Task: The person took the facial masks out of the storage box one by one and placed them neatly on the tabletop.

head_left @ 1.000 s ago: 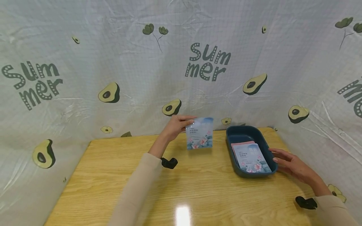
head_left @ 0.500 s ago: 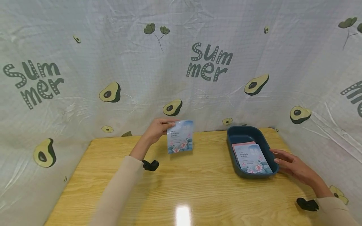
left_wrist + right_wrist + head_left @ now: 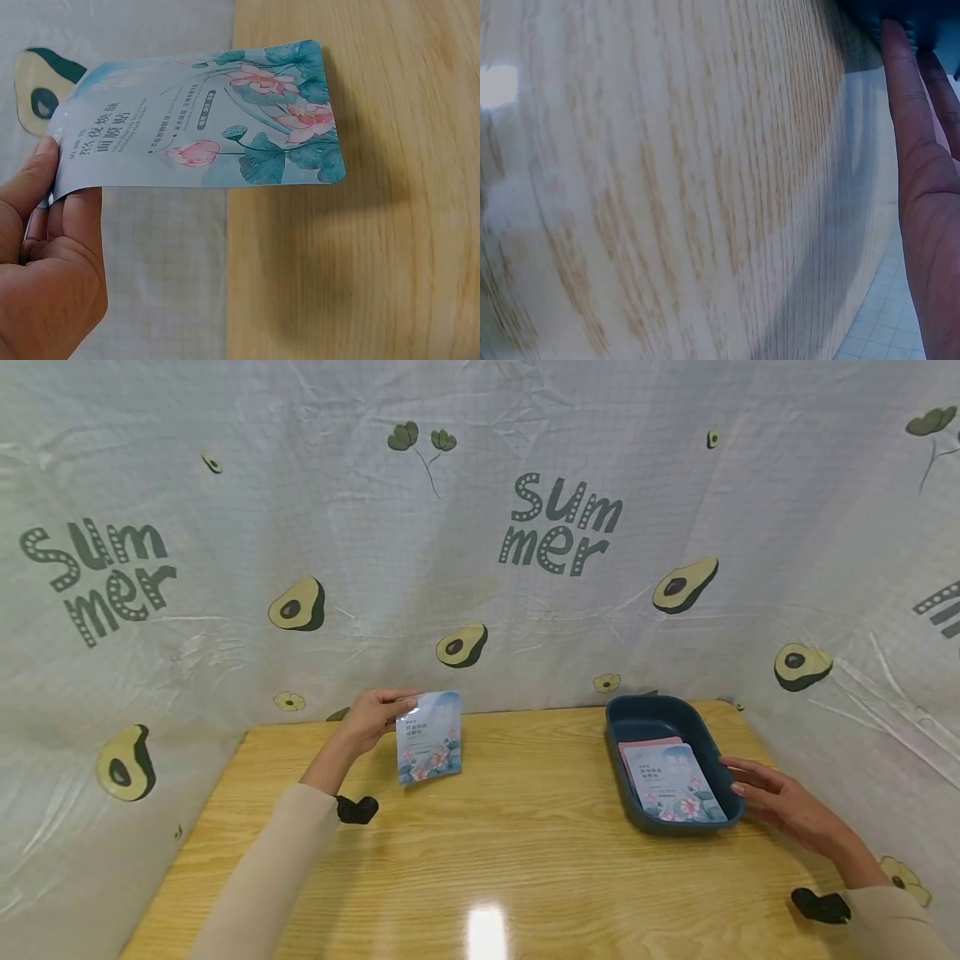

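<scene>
My left hand (image 3: 371, 720) pinches a face mask packet (image 3: 430, 739) by its upper left edge, thumb in front and fingers behind. In the left wrist view the packet (image 3: 202, 127), pale blue with pink lotus flowers, is held above the wooden table and casts a shadow on it. My right hand (image 3: 795, 810) rests against the right side of a dark blue bin (image 3: 637, 814), fingers extended; in the right wrist view its fingers (image 3: 909, 90) touch the bin's outer wall. Inside the bin lie more face mask packets (image 3: 671, 781), with a pink one (image 3: 630, 744) showing behind.
The wooden table (image 3: 525, 852) ends at the back against a white curtain (image 3: 360, 552) printed with avocados and lettering. The bin stands near the table's back right corner. A bright reflection lies on the front of the table.
My left hand has carried the packet leftward and slightly down, away from the bin. My right hand has stayed at the bin's side.
</scene>
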Action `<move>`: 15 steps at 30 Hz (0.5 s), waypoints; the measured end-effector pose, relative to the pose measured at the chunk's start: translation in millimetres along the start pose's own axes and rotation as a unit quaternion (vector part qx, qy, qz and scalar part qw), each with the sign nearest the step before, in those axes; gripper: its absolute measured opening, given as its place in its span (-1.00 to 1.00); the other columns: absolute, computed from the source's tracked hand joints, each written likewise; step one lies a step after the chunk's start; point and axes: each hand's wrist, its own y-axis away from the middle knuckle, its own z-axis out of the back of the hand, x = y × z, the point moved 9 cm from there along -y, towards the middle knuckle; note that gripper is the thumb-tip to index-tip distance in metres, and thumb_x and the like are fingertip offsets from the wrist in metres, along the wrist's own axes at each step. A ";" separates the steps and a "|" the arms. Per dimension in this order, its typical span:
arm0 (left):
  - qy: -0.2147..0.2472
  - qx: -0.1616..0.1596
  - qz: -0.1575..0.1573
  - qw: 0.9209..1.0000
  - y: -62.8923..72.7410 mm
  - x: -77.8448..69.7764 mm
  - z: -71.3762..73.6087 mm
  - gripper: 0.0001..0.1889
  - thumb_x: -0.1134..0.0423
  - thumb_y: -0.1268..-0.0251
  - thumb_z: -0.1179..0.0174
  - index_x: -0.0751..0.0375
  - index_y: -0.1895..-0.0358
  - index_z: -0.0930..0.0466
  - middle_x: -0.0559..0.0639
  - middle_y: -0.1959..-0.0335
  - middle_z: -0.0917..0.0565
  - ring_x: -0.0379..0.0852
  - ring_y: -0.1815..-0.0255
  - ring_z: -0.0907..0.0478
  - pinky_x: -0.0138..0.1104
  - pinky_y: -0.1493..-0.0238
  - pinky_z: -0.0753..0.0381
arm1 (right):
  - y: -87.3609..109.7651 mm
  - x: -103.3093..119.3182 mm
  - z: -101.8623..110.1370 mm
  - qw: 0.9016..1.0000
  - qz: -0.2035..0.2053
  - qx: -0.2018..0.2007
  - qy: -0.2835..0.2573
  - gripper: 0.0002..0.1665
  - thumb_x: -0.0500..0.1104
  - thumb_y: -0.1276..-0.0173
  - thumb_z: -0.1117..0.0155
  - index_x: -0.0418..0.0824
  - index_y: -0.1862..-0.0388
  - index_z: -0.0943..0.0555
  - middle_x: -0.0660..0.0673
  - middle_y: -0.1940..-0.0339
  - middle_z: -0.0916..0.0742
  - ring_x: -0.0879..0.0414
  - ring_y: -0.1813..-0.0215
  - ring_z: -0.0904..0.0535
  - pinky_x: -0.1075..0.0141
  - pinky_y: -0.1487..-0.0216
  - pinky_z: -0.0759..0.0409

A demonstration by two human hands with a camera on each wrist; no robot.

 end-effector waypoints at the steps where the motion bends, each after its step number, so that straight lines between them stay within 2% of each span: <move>1: -0.003 -0.002 0.002 1.000 0.0 2.6 4.1 -0.62 0.32 -0.55 -0.14 0.45 -0.30 -0.55 -0.08 0.27 -0.72 -0.23 0.36 -0.61 -0.45 0.35 -0.62 | -0.1 -0.2 0.6 1.000 -0.001 -0.002 0.002 -0.37 -0.23 -0.68 0.04 -0.26 -0.63 -0.10 0.40 -0.27 -0.43 0.51 -0.18 -0.52 0.42 -0.07 -0.63; 4: -0.013 -0.007 0.014 1.000 0.3 10.4 14.6 -0.62 0.32 -0.55 -0.14 0.45 -0.30 -0.54 -0.05 0.28 -0.71 -0.23 0.38 -0.59 -0.45 0.37 -0.61 | 0.5 -1.9 1.4 1.000 -0.006 -0.006 0.001 -0.37 -0.22 -0.68 0.03 -0.27 -0.63 -0.10 0.41 -0.26 -0.44 0.51 -0.19 -0.52 0.43 -0.07 -0.63; 11: -0.045 -0.011 0.058 0.997 0.4 34.8 33.6 -0.60 0.34 -0.56 -0.11 0.43 -0.35 -0.49 -0.03 0.20 -0.74 -0.20 0.29 -0.67 -0.40 0.27 -0.68 | 2.7 -3.2 -0.5 1.000 -0.010 0.000 -0.008 -0.37 -0.22 -0.68 0.02 -0.27 -0.62 -0.11 0.42 -0.25 -0.46 0.50 -0.18 -0.53 0.41 -0.07 -0.63; 15: -0.054 -0.028 0.083 0.995 -2.8 52.6 47.3 -0.60 0.32 -0.55 -0.15 0.43 -0.33 -0.52 0.00 0.18 -0.73 -0.17 0.27 -0.66 -0.37 0.21 -0.69 | 1.5 0.3 -1.0 1.000 -0.005 0.002 -0.014 -0.37 -0.24 -0.68 0.03 -0.26 -0.62 -0.11 0.40 -0.25 -0.47 0.50 -0.17 -0.53 0.42 -0.06 -0.63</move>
